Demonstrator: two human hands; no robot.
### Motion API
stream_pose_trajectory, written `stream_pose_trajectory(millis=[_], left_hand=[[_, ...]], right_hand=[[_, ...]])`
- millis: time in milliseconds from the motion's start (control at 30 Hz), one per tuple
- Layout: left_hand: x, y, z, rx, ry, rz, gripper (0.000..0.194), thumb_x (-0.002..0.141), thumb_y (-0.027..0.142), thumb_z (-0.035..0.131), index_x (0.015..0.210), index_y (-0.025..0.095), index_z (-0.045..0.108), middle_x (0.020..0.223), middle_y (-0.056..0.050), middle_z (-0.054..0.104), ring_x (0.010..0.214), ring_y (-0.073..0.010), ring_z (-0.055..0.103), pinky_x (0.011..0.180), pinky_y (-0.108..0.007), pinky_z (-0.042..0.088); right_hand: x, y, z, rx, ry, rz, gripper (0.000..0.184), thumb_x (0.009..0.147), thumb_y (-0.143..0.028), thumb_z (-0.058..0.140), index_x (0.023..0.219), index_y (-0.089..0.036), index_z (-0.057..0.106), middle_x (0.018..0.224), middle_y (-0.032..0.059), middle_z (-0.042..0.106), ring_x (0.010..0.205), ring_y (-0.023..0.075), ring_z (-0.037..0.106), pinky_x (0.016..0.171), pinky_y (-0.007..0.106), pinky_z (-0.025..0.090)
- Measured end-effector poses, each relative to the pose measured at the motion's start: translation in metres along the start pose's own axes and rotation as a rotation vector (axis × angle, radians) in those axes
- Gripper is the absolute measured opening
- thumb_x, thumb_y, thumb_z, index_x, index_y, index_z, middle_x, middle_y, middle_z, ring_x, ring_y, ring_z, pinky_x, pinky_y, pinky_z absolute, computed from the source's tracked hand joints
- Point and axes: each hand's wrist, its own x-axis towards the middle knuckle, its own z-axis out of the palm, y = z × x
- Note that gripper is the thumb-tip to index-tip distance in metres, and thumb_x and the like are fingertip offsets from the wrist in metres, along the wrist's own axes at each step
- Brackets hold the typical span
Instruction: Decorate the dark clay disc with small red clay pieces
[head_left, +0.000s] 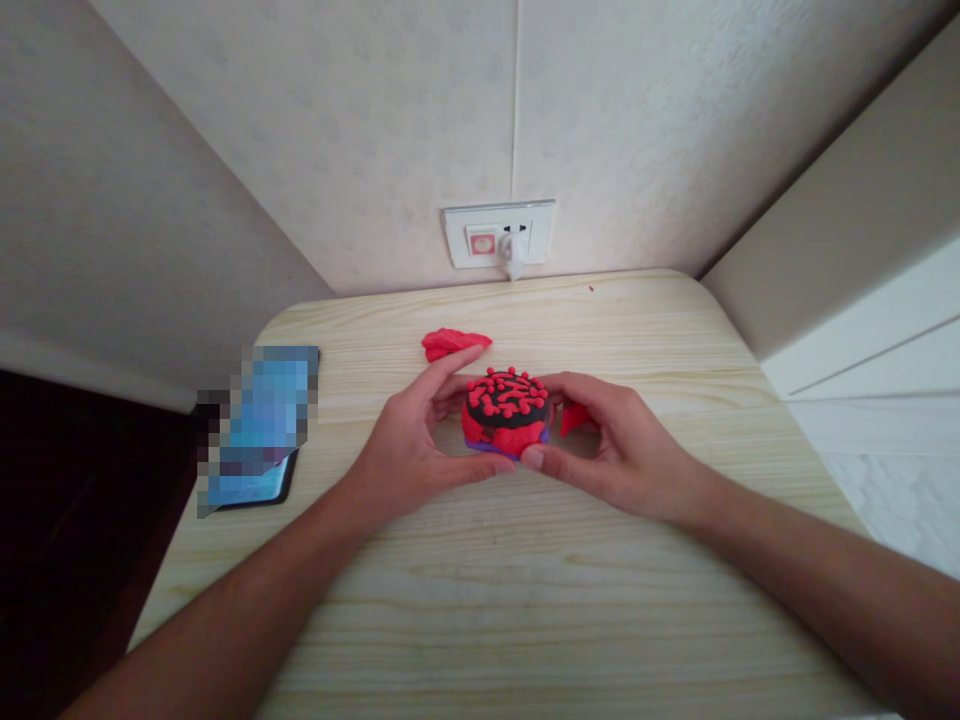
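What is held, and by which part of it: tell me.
The round red-and-black piece, around its side, by the left hand and right hand.

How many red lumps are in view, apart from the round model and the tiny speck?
2: one lump beyond the left hand; another lump, partly hidden, framed by the right hand. The hands may hide more.

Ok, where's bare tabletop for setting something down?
Bare patches: tabletop between both forearms, this side of the red-and-black piece; and between right hand and tabletop's right edge. Crowded: around the piece, with left hand, right hand and red lump.
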Motion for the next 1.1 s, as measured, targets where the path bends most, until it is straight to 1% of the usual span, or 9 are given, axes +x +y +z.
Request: stream_pose_trajectory(millis=[167,300,400,567,733,867,933,1000,1100], left_hand=[[-0.001,-0.001,0.004,0.024,0.006,0.015,0.094,0.068,0.02,0.097,0.149,0.019,0.049,0.151,-0.016,0.059,0.135,-0.0314,0.061,0.111,-0.042,0.055],[-0.002,-0.001,0.003,0.047,-0.012,0.04,0.097,0.067,0.017,0.097,0.151,0.02,0.048,0.158,-0.015,0.052,0.137,-0.0316,0.059,0.114,-0.043,0.052],[-0.002,0.0,0.003,0.01,-0.013,0.037,0.095,0.068,0.017,0.096,0.151,0.023,0.049,0.16,-0.014,0.05,0.138,-0.0315,0.058,0.115,-0.044,0.051],[-0.002,-0.001,0.005,-0.032,0.013,0.018,0.092,0.07,0.018,0.095,0.15,0.02,0.05,0.152,-0.015,0.058,0.132,-0.0295,0.063,0.114,-0.044,0.053],[-0.002,-0.003,0.006,-0.003,0.026,0.032,0.091,0.069,0.016,0.094,0.149,0.019,0.051,0.148,-0.016,0.061,0.13,-0.0295,0.064,0.113,-0.043,0.054],[-0.003,-0.002,0.004,-0.071,0.005,0.034,0.091,0.068,0.013,0.095,0.149,0.022,0.053,0.15,-0.013,0.06,0.132,-0.0284,0.063,0.114,-0.042,0.053],[-0.002,-0.002,0.002,-0.111,0.0,0.014,0.091,0.067,0.012,0.095,0.148,0.024,0.054,0.155,-0.012,0.056,0.134,-0.028,0.062,0.114,-0.04,0.053],[-0.001,-0.002,-0.001,-0.154,-0.005,-0.001,0.094,0.064,0.011,0.098,0.147,0.026,0.056,0.158,-0.012,0.054,0.134,-0.0272,0.062,0.112,-0.037,0.054],[0.002,-0.003,-0.004,-0.232,-0.018,0.0,0.098,0.057,0.009,0.101,0.145,0.028,0.06,0.151,-0.01,0.061,0.13,-0.0259,0.065,0.107,-0.032,0.057]], right_hand=[[0.0,0.004,0.001,0.029,0.013,-0.004,0.054,0.082,-0.039,0.085,0.126,-0.016,0.065,0.114,0.0091,0.074,0.094,0.0234,0.071,0.082,0.034,0.059],[-0.001,0.005,0.003,-0.011,0.02,-0.01,0.05,0.083,-0.04,0.084,0.123,-0.017,0.065,0.108,0.0075,0.075,0.086,0.0218,0.07,0.076,0.033,0.059],[0.0,0.005,0.003,-0.023,0.019,-0.025,0.05,0.083,-0.039,0.083,0.124,-0.017,0.064,0.111,0.0079,0.074,0.089,0.0221,0.07,0.076,0.033,0.058],[0.0,0.004,0.001,0.03,-0.013,-0.021,0.055,0.082,-0.041,0.086,0.126,-0.017,0.064,0.114,0.0087,0.073,0.094,0.0237,0.071,0.083,0.035,0.059],[0.0,0.006,0.002,0.01,0.008,-0.027,0.058,0.077,-0.035,0.09,0.125,-0.017,0.064,0.11,0.008,0.073,0.09,0.023,0.069,0.079,0.035,0.058],[-0.001,0.007,0.0,0.087,-0.021,-0.008,0.051,0.082,-0.033,0.086,0.126,-0.019,0.065,0.109,0.0062,0.073,0.087,0.0203,0.067,0.076,0.031,0.056],[0.0,0.008,-0.002,0.133,-0.018,0.002,0.046,0.083,-0.032,0.086,0.123,-0.02,0.067,0.108,0.0044,0.074,0.084,0.0181,0.065,0.073,0.028,0.054],[0.0,0.008,-0.003,0.182,-0.012,0.006,0.042,0.082,-0.031,0.087,0.119,-0.021,0.069,0.107,0.0031,0.075,0.085,0.0172,0.065,0.075,0.028,0.054],[0.001,0.009,-0.003,0.243,-0.009,0.008,0.04,0.08,-0.03,0.089,0.114,-0.02,0.072,0.103,0.002,0.075,0.087,0.0171,0.065,0.077,0.027,0.052]])
